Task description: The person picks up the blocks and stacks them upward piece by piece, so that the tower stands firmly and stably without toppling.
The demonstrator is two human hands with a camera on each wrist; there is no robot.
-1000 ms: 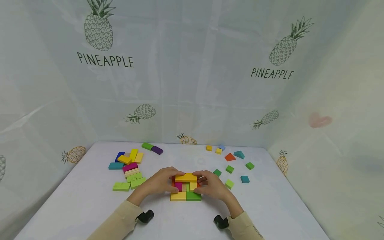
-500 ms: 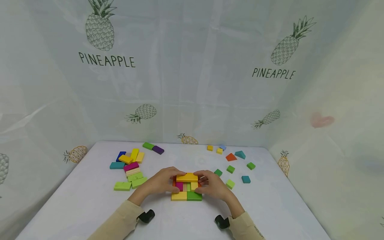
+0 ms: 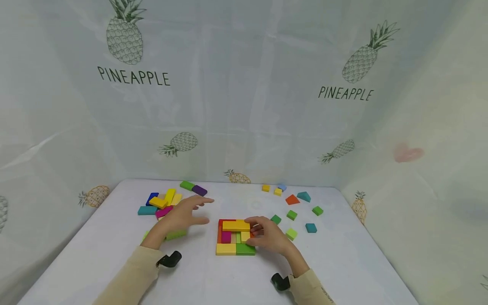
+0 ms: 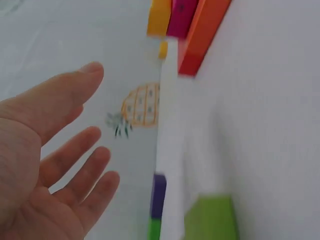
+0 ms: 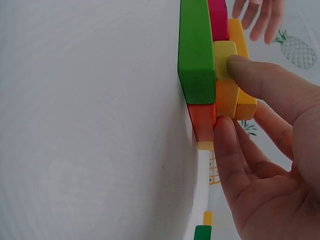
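Observation:
A small stack of wooden blocks stands mid-table. Its lower layer includes a light yellow block point(image 3: 226, 249), a green block point(image 3: 245, 249) and a red block point(image 3: 220, 233). Above lie a magenta block point(image 3: 226, 237) and a pale yellow block point(image 5: 226, 85), with a long golden-yellow block point(image 3: 235, 226) across the top. My right hand point(image 3: 268, 234) is at the stack's right side, thumb and fingers pinching the pale yellow block. My left hand point(image 3: 182, 217) hovers off the stack's left, fingers spread and holding nothing, partly covering the block pile behind it.
To the left lies a pile with a teal block point(image 3: 147, 210), a yellow block point(image 3: 158, 202) and a blue block point(image 3: 151, 198). A purple block point(image 3: 200, 190) lies at the back. Right of the stack are scattered green cubes point(image 3: 292, 215), an orange triangle point(image 3: 292, 200) and a teal piece point(image 3: 311, 228).
My left hand has let go of the stack's left side and moved left and up, uncovering the red block there. The right hand and the stack stay in place.

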